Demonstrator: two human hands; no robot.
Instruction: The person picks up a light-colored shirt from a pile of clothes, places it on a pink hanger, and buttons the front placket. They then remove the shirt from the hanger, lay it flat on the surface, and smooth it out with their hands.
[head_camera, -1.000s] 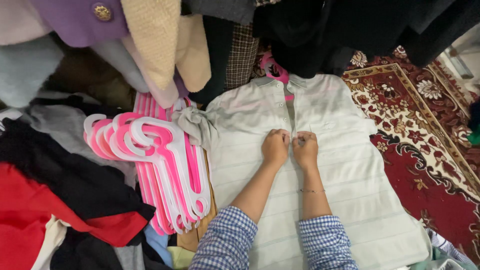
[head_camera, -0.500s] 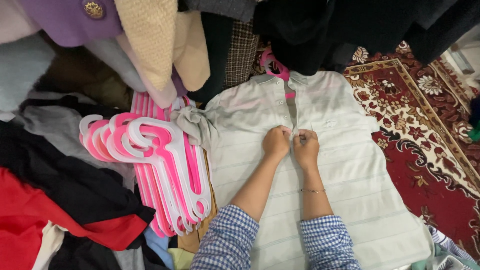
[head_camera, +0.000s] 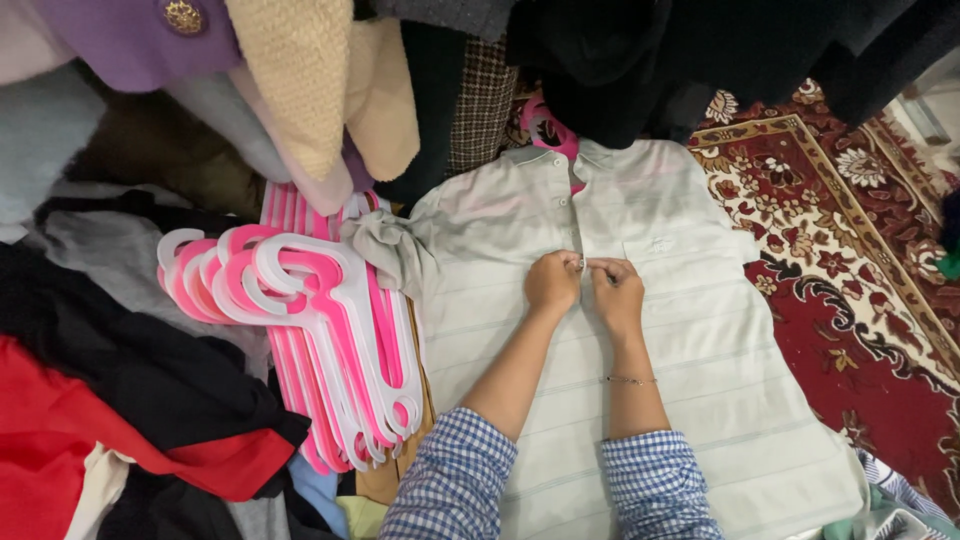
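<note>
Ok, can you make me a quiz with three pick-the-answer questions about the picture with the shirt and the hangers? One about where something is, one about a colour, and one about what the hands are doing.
1. Where is the pile of hangers?
A. beside the shirt's sleeve
B. on the rug
C. in the person's lap

2. What colours are the hangers?
A. blue and green
B. pink and white
C. black

3. What are the left hand and right hand doing?
A. resting apart on the rug
B. holding a hanger
C. pinching the button strip of the shirt together

Answers:
1 A, the hangers lie on clothes next to the bunched sleeve.
2 B, each one shows pink or white plastic.
3 C, both hands' fingertips meet at the middle of the shirt front, which lies flat, partly over the red rug.
</note>
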